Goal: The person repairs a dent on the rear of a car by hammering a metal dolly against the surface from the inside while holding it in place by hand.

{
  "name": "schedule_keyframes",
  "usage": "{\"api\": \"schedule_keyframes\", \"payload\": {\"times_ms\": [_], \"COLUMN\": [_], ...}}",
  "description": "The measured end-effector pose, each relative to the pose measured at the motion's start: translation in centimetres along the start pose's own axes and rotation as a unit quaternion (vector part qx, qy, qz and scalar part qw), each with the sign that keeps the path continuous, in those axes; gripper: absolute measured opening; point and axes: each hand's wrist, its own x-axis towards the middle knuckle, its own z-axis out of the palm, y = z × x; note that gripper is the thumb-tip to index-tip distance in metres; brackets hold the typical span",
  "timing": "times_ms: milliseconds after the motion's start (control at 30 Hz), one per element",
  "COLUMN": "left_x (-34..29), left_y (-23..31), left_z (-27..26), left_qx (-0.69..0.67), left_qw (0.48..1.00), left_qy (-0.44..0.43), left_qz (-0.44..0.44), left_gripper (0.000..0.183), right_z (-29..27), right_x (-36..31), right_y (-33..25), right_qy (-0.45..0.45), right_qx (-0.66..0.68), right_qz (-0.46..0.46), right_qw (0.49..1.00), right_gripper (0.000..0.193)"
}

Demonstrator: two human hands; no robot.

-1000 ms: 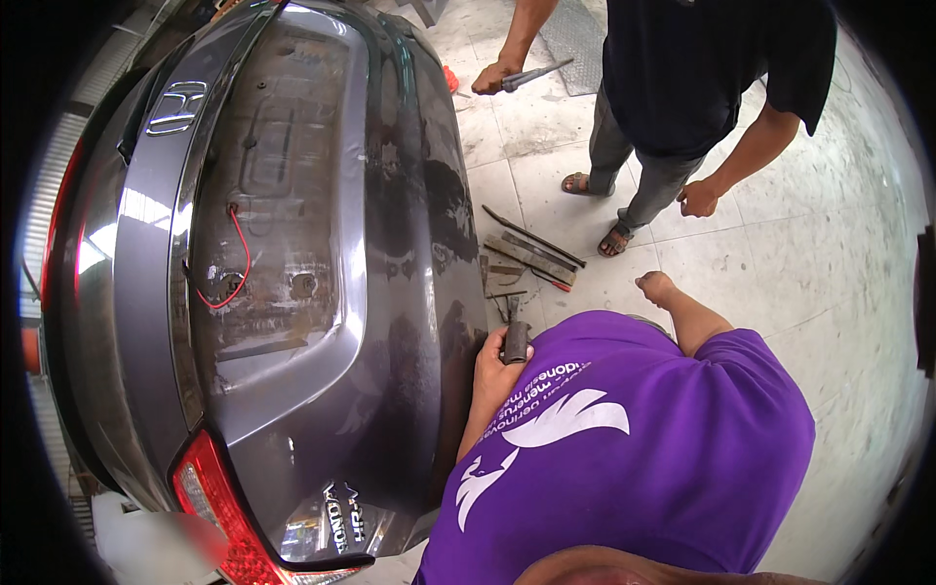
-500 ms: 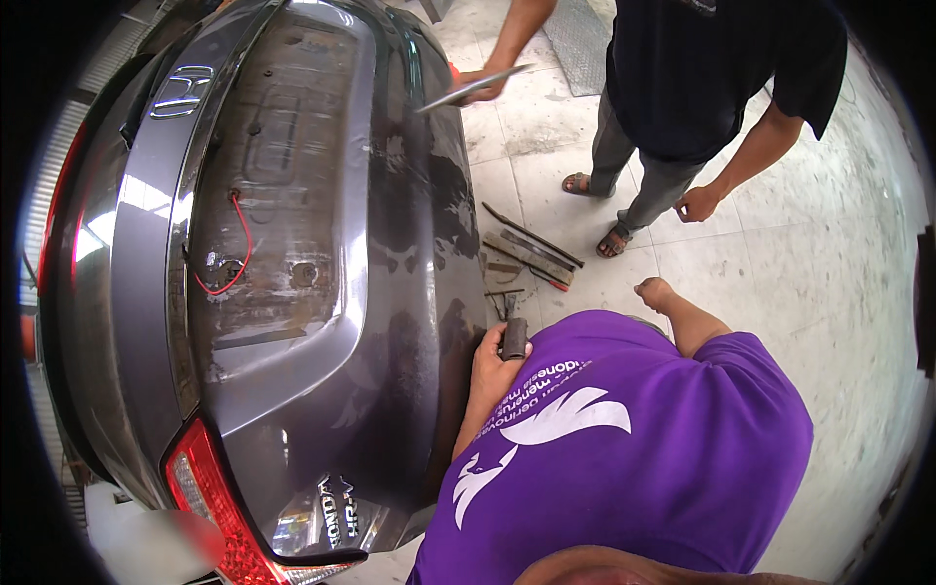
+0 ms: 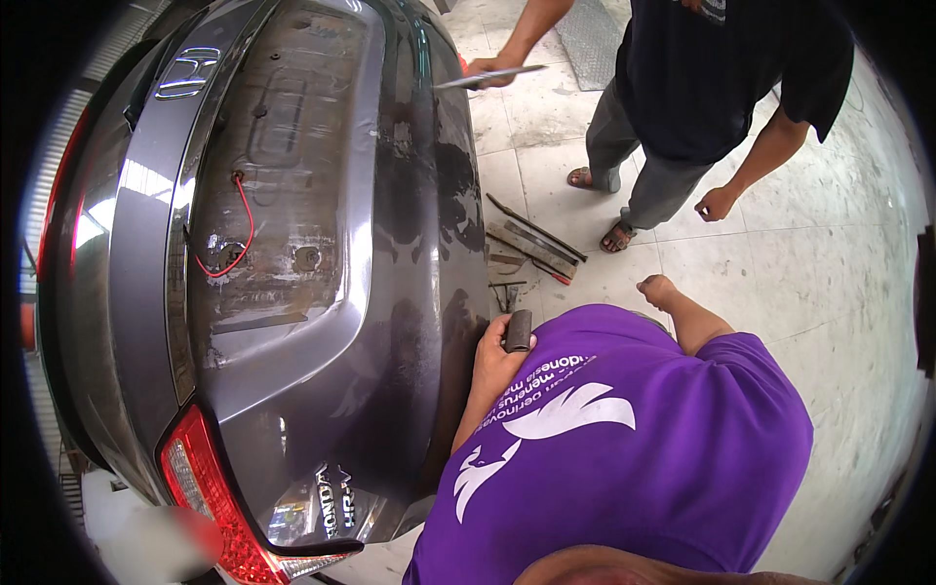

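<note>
My left hand is closed around a small dark block with rounded sides, held upright between the car's edge and my purple shirt. Close beside that hand is the grey car's rear panel, dull and streaked with dark, wet-looking patches. My right hand hangs out over the floor on the other side of my body, fingers curled in, with nothing visible in them. A co-worker's hand at the far end grips a thin, flat, light-coloured strip close to the car.
A person in a black shirt stands on the tiled floor ahead. Several long strips and tools lie on the floor beside the car. A red wire sticks out of the bare plate recess. Nearest me is a red tail light.
The co-worker's strip has turned flatter and sits slightly farther from me. The view has shifted a little. My left hand still grips the block, and my right hand stays curled.
</note>
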Motion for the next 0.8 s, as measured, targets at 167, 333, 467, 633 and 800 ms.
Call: {"api": "schedule_keyframes", "payload": {"times_ms": [167, 333, 467, 633, 800], "left_x": [-0.1, 0.0, -0.2, -0.1, -0.1], "left_y": [-0.3, -0.4, -0.1, 0.2, 0.0], "left_z": [0.0, 0.0, 0.0, -0.1, -0.1], "left_qx": [-0.012, -0.024, -0.024, -0.012, -0.01], "left_qw": [1.0, 1.0, 1.0, 1.0, 1.0], "left_qy": [0.001, -0.003, 0.001, 0.002, 0.007], "left_qz": [-0.007, -0.005, 0.0, 0.013, 0.011], "left_gripper": [0.051, 0.05, 0.049, 0.047, 0.047], "right_z": [0.0, 0.2, 0.6, 0.9, 0.9], "right_x": [0.2, 0.8, 1.0, 1.8, 1.6], "right_y": [-0.1, 0.2, 0.3, 0.9, 0.3], "right_qy": [-0.006, -0.007, -0.006, -0.017, 0.0], "right_qx": [-0.013, -0.018, -0.016, -0.05, -0.012], "right_qz": [-0.011, -0.02, -0.021, -0.043, -0.051], "right_qw": [1.0, 1.0, 1.0, 0.998, 0.999], "right_gripper": [0.049, 0.049, 0.048, 0.047, 0.045]}}
